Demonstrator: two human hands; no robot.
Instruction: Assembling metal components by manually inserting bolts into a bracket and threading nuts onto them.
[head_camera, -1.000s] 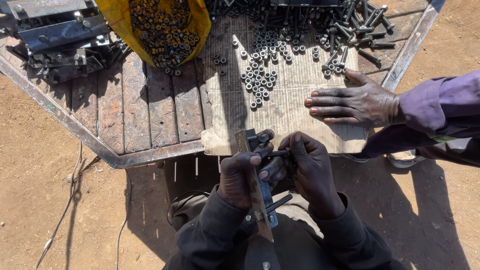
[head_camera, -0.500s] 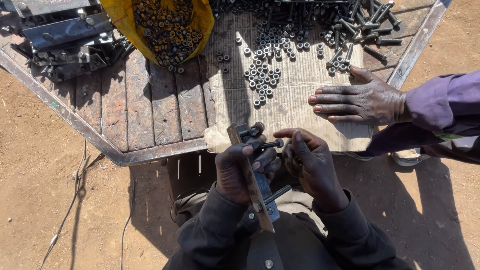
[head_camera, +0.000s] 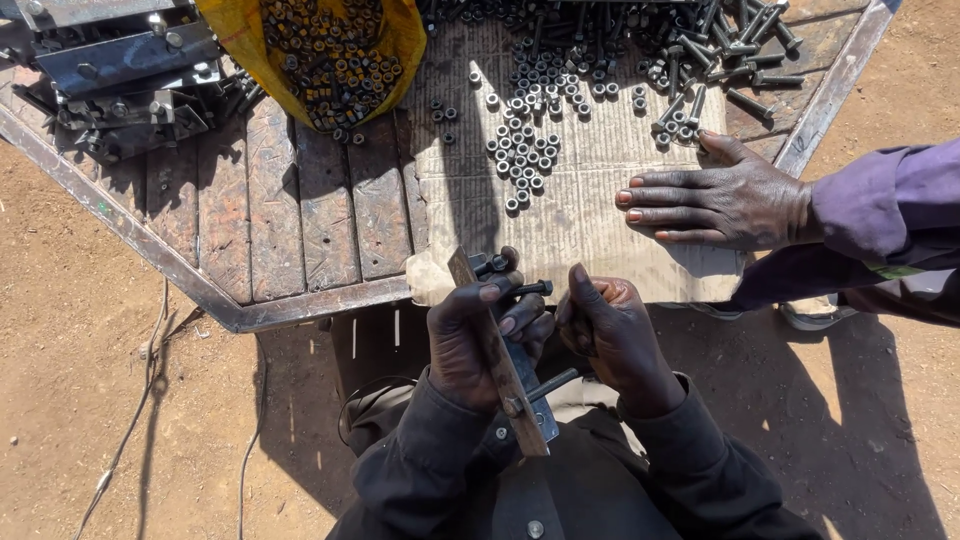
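My left hand (head_camera: 475, 335) grips a flat rusty metal bracket (head_camera: 490, 345) held on edge over my lap. Two bolts stick through it: one near the top (head_camera: 528, 290) pointing right, one lower down (head_camera: 555, 384). My right hand (head_camera: 615, 335) is right beside the bracket, fingers curled near the upper bolt; whether it pinches a nut is hidden. Loose nuts (head_camera: 520, 155) lie scattered on a cardboard sheet (head_camera: 580, 215) just ahead of my hands.
Another person's hand (head_camera: 715, 200) in a purple sleeve rests flat on the cardboard at right. A yellow sack of nuts (head_camera: 325, 55) and a heap of bolts (head_camera: 690, 50) sit at the back of the wooden table (head_camera: 290, 215). Metal brackets (head_camera: 120, 85) pile at far left.
My hands and the bracket shifted slightly up and right, closer to the table edge. My right hand's fingers closed in toward the upper bolt. The other person's hand stayed flat.
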